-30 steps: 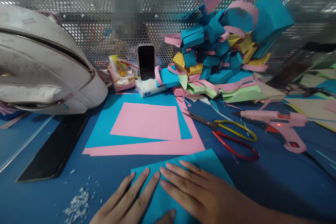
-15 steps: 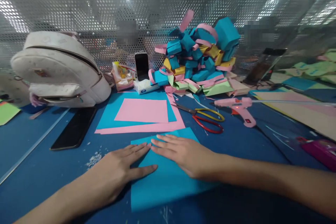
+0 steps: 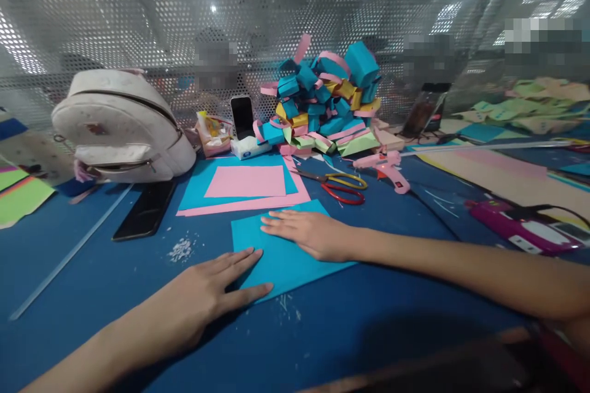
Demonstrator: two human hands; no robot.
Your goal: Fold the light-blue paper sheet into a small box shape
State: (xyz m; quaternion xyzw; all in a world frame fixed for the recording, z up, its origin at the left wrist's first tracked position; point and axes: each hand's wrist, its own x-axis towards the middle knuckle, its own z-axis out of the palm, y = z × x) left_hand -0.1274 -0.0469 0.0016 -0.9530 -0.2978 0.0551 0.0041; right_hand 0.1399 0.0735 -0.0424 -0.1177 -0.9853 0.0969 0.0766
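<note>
A sheet of blue paper lies on the dark blue table in front of me. My left hand rests at its left edge, fingers stretched out and the tips touching the paper. Flat on the upper part of the sheet lies my right hand, its fingers extended towards the left. Neither hand grips anything. Just beyond is a pink sheet on top of larger blue and pink sheets. Scissors with one yellow and one red handle lie to the right of that stack.
A pink glue gun lies right of the scissors, its cord running towards me. Behind stands a heap of coloured paper pieces. A white backpack, a black phone and white scraps are left; a purple device is right.
The blue sheet's near edge, raised before, now lies lower and slants across the table. My right hand stays flat on it, my left at its edge. The view has shifted.
</note>
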